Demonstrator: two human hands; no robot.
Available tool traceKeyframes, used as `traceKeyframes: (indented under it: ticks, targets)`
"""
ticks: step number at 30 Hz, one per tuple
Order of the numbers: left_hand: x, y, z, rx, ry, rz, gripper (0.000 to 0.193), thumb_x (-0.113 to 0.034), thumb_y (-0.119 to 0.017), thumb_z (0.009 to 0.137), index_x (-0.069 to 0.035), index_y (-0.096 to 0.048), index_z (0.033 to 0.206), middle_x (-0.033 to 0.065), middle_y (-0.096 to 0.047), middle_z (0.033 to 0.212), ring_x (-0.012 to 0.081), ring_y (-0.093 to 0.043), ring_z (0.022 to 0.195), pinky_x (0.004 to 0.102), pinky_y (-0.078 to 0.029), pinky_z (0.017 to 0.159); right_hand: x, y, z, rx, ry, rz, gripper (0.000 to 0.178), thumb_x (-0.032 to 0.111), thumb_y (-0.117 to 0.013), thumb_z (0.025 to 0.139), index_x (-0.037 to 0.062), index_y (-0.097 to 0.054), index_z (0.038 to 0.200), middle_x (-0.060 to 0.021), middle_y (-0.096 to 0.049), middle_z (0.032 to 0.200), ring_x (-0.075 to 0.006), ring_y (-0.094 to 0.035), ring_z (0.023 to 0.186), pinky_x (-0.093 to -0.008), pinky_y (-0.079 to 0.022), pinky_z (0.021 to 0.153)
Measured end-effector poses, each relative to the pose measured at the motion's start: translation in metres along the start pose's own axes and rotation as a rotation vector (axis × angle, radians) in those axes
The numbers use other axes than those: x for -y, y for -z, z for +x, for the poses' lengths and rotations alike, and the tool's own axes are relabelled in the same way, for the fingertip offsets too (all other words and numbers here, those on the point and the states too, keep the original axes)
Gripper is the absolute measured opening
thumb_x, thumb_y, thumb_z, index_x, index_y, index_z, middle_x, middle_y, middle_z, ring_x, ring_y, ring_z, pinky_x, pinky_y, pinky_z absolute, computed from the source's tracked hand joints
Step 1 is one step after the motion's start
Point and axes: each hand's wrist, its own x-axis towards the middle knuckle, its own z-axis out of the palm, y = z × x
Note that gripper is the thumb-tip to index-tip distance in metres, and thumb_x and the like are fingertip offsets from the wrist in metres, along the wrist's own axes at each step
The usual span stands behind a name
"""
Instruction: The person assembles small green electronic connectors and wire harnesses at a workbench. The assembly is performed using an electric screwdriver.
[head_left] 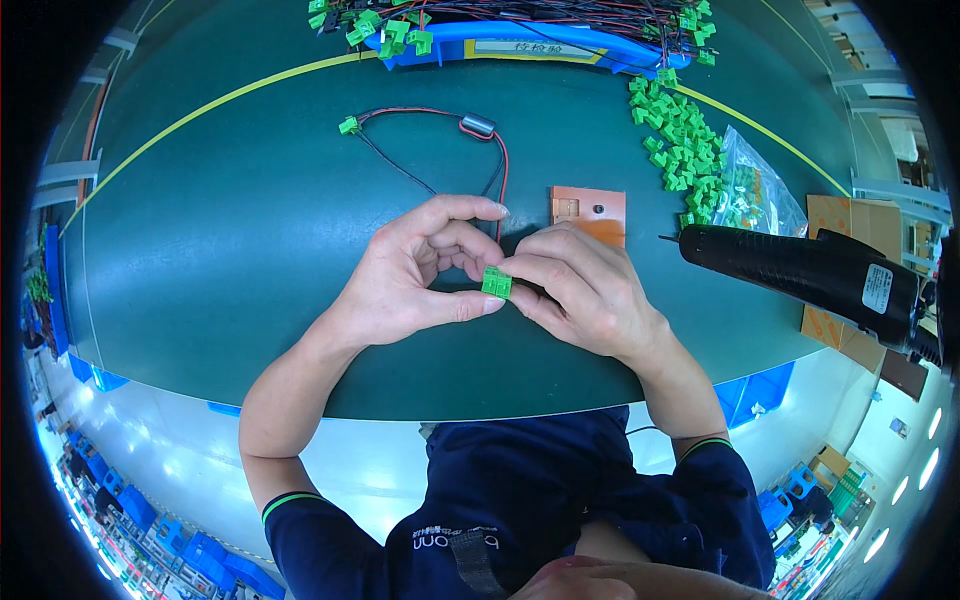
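A small green terminal block connector (497, 283) is pinched between my two hands above the table. My left hand (395, 270) presses its thumb against the block's near left side, with its fingers curled behind. On the other side, my right hand (590, 285) grips it between thumb and index finger. A red and black wire cable (503, 180) runs down behind my left fingers; where its end meets the block is hidden. The cable's far end carries another green connector (348, 126), and a grey cylindrical core (478, 126) sits along it.
Beyond my right hand lies an orange-brown fixture block (617, 215). A black electric screwdriver (800, 270) reaches in from the right. Loose green connectors (685, 140) are piled beside a clear plastic bag (755, 190). A blue bin (540, 38) heaped with cables stands at the back.
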Motion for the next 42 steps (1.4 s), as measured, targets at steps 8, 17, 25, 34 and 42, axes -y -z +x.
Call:
traceKeyframes:
  ticks: [8,17,25,34,42]
  targets:
    - [-0.002,-0.0018,-0.0007,-0.017,0.041,-0.028,0.075,0.003,-0.086,0.082,-0.005,-0.05,0.147,0.0093,-0.073,0.11,0.0149,-0.068,0.103,0.0324,-0.054,0.091,-0.0006,-0.0013,-0.0028,-0.023,0.026,0.059,0.044,0.001,-0.088,0.07,-0.0005,-0.073,0.112,-0.0086,-0.065,0.096,-0.0236,-0.067,0.076,-0.0352,-0.054,0.059]
    - [0.0014,-0.0065,-0.0004,-0.083,-0.066,-0.077,0.074,0.004,-0.085,0.084,-0.004,-0.048,0.147,0.012,-0.071,0.11,0.0182,-0.069,0.105,0.0355,-0.058,0.097,-0.0039,-0.0034,-0.0035,-0.075,-0.013,0.086,0.04,0.0,-0.087,0.072,0.0002,-0.074,0.109,-0.0088,-0.068,0.096,-0.0236,-0.068,0.077,-0.035,-0.055,0.062]
    - [0.0042,-0.0021,-0.0052,-0.104,-0.109,-0.018,0.067,0.008,-0.081,0.085,-0.002,-0.05,0.144,0.0136,-0.071,0.108,0.0202,-0.072,0.105,0.0354,-0.06,0.096,-0.0027,-0.0065,-0.0039,-0.082,-0.042,0.104,0.038,0.001,-0.087,0.075,0.0,-0.074,0.11,-0.0095,-0.068,0.096,-0.0233,-0.069,0.079,-0.0343,-0.056,0.064]
    - [0.0026,-0.0047,-0.0067,-0.138,-0.077,-0.049,0.06,0.01,-0.079,0.086,-0.001,-0.054,0.139,0.0141,-0.072,0.106,0.0205,-0.074,0.103,0.0354,-0.062,0.095,-0.0017,-0.0066,-0.0041,-0.084,-0.043,0.111,0.037,0.0,-0.086,0.074,-0.0004,-0.074,0.109,-0.0091,-0.068,0.096,-0.0233,-0.069,0.078,-0.0345,-0.056,0.063]
    - [0.0029,-0.005,-0.0053,-0.127,-0.092,-0.011,0.057,0.01,-0.08,0.085,0.0,-0.056,0.136,0.0132,-0.073,0.106,0.0194,-0.073,0.102,0.0352,-0.062,0.095,-0.0047,-0.0056,-0.0049,-0.084,-0.036,0.133,0.038,0.0,-0.087,0.074,0.0,-0.074,0.11,-0.009,-0.069,0.097,-0.0232,-0.069,0.078,-0.0345,-0.055,0.062]
